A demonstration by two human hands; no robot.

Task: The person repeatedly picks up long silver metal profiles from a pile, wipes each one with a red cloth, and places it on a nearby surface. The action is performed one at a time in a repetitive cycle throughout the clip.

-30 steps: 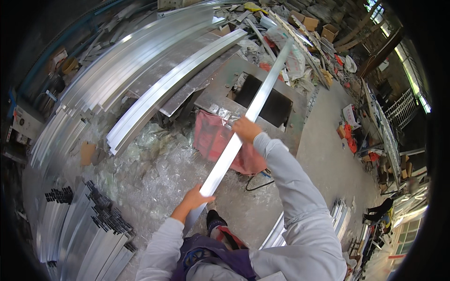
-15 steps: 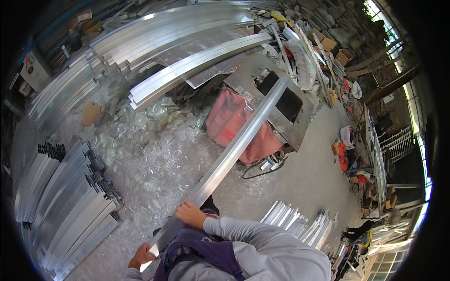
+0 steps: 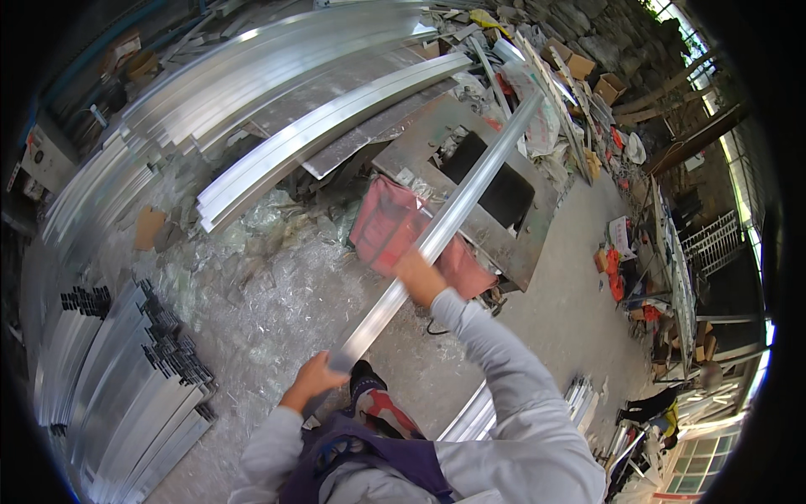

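Observation:
A long silver aluminium profile (image 3: 481, 178) slants from my body up to the right. Its near end lies in my left hand (image 3: 316, 378), closed round it. Further along the bar, my right hand (image 3: 420, 279) grips it; motion blurs those fingers. The profile's far part passes over a red cloth bag (image 3: 382, 220) and a worn metal table (image 3: 424, 139) with a dark rectangular panel (image 3: 512, 197). The far tip reaches beyond the table's edge, near plastic wrapping.
Two long profiles (image 3: 336, 118) rest on a bench at the upper left, with a larger stack (image 3: 269, 71) behind. Bundled profiles (image 3: 134, 395) lie at the lower left. Scrap plastic (image 3: 277, 227) litters the floor. Clutter and boxes (image 3: 617, 269) line the right side, where a person (image 3: 667, 416) is visible.
Both hands have moved forward and to the right, away from my body, carrying the aluminium profile with them. Its far tip has passed from above the table to beyond it.

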